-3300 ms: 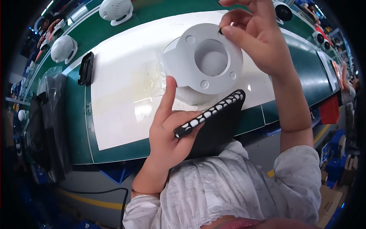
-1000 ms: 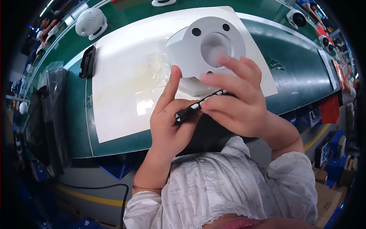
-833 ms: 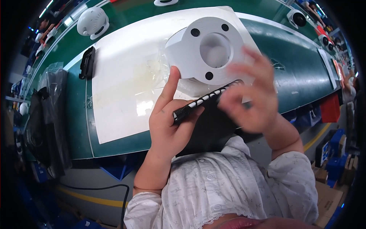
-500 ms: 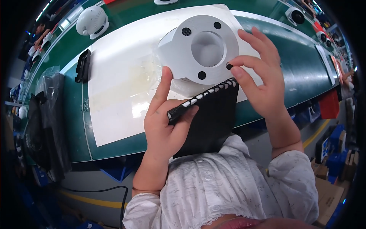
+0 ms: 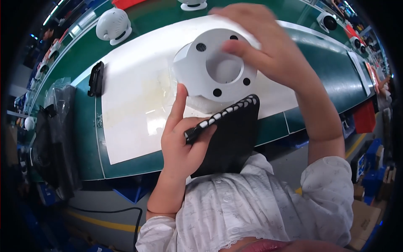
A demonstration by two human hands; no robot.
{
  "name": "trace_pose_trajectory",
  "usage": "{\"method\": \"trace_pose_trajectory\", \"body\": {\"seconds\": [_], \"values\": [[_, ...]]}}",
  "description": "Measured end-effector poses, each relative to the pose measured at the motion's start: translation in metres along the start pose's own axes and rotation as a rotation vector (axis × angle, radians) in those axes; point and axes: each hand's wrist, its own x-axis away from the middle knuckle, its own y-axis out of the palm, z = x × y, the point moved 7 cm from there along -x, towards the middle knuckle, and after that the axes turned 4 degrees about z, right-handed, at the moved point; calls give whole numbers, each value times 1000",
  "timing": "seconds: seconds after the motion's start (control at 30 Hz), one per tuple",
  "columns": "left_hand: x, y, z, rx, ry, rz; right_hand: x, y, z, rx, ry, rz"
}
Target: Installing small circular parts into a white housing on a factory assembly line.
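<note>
My left hand (image 5: pixel 181 140) is closed on a black sheet (image 5: pixel 228 143) with a row of pale round spots along its folded upper edge. Its index finger points up and meets the side of a white plastic device (image 5: pixel 187 63), which lies with its round, ring-shaped base (image 5: pixel 200 75) facing up. Several round black pads sit on that base, among them a lower-right pad (image 5: pixel 247 82) and a lower-left pad (image 5: pixel 217 92). Over the far right of the base hovers my right hand (image 5: pixel 268 46), thumb and fingers apart, partly blurred, with nothing visible in it.
A white paper sheet (image 5: pixel 134 126) covers the green bench (image 5: pixel 86 138). At its left edge lies a black plastic part (image 5: pixel 96 79). A white rounded device (image 5: pixel 113 26) stands beyond. Dark bags (image 5: pixel 52 138) hang at the left, and a red bin (image 5: pixel 364 115) is at the right.
The small black pad from my right fingertips is now on the base's lower right. My right hand has risen away toward the far side, its fingers parted. My left hand keeps the black sheet.
</note>
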Motion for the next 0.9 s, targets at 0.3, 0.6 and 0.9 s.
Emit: {"method": "trace_pose_trajectory", "body": {"seconds": [0.3,0.6,0.9], "values": [[11,-10,-19,181,-43,34,-11,8,111,-535,463,-162],[6,-1,-15,97,-40,-46,5,116,294,892,385,-50],[3,0,-16,112,-67,-153,-10,158,285,624,511,-371]]}}
